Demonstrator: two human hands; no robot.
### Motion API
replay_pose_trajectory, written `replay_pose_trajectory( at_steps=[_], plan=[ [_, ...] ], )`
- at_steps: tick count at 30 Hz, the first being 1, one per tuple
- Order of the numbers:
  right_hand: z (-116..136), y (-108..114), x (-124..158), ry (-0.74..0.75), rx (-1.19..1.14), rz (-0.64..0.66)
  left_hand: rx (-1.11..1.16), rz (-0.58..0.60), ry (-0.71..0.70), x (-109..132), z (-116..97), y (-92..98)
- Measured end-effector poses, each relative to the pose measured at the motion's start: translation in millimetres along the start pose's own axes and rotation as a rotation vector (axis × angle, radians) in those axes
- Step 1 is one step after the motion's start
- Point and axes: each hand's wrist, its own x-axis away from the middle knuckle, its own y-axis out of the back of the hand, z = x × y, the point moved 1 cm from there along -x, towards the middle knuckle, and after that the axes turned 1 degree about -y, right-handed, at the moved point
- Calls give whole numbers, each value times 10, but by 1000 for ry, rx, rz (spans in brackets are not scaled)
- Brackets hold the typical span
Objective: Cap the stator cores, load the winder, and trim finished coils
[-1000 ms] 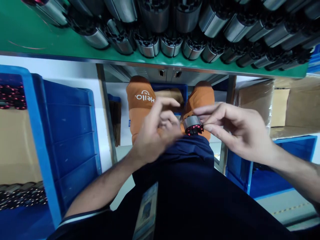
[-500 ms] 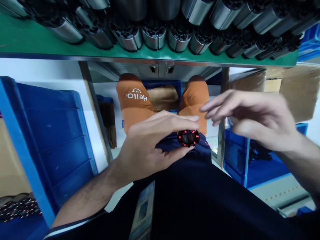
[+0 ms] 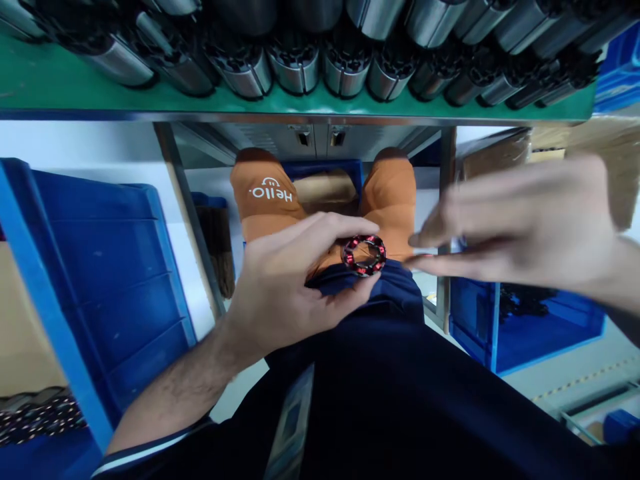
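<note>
A small ring-shaped motor stator (image 3: 350, 259) with red windings around its inside sits between the fingers and thumb of my left hand (image 3: 290, 287). Its round end faces up toward me, and I can see through the middle opening. My right hand (image 3: 530, 230) is raised to the right of the stator, apart from it. Motion smears its fingers, which point toward the stator, so whether they pinch anything is unclear.
Rows of metal cylinders with black ends (image 3: 295, 70) stand on the green tabletop (image 3: 165, 103) ahead. A large blue crate (image 3: 105, 267) is at my left. On the right, a blue bin (image 3: 540, 340) holds black parts. Orange-covered knees (image 3: 387, 193) lie below the table edge.
My left hand has tilted the stator so that its open end shows more fully. My right hand has turned over, its fingers now drawn closer together.
</note>
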Motion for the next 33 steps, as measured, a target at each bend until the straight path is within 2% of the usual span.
replay_pose_trajectory(
  at_steps=[1, 3, 6, 8, 9, 11, 13, 15, 16, 17, 19, 20, 24, 26, 28, 29, 31, 33],
  plan=[
    [-34, 38, -30, -50, -68, 35, -32, -41, -59, 6, 11, 7],
    [-131, 34, -84, -256, -402, 177, -116, -117, -172, 26, 38, 18],
    [-232, -143, -123, -537, -833, 413, -274, -186, -328, 58, 69, 21],
    [-235, -281, -129, -582, -948, 495, -366, -203, -449, 68, 70, 20],
    [-224, -326, -129, -554, -923, 461, -393, -198, -472, 66, 66, 19],
    [-187, -342, -124, -436, -734, 309, -356, -150, -358, 47, 56, 16],
    [-148, -271, -107, -324, -523, 180, -128, -32, -90, 27, 51, 3],
    [-127, -152, -83, -241, -337, 117, 148, 78, 146, 25, 46, -19],
    [-125, -91, -71, -194, -271, 83, 235, 83, 191, 31, 43, -25],
    [-130, -36, -61, -152, -225, 37, 268, 57, 179, 39, 40, -26],
    [-163, 16, -47, -165, -292, 1, 169, -51, 62, 60, 45, -17],
    [-188, 2, -45, -245, -423, 40, 71, -114, -24, 71, 51, -10],
    [-247, -246, -67, -676, -1000, 361, -271, -227, -339, 69, 78, 15],
    [-228, -369, -89, -743, -1104, 437, -369, -224, -495, 46, 65, 24],
    [-187, -420, -105, -663, -1033, 395, -429, -203, -541, 26, 32, 29],
    [-161, -409, -109, -557, -901, 320, -424, -181, -483, 20, 14, 30],
    [-97, -327, -103, -296, -543, 149, -285, -92, -223, 17, -12, 32],
    [-42, -197, -82, -114, -225, 41, -59, 21, 32, 31, -28, 33]
  ],
)
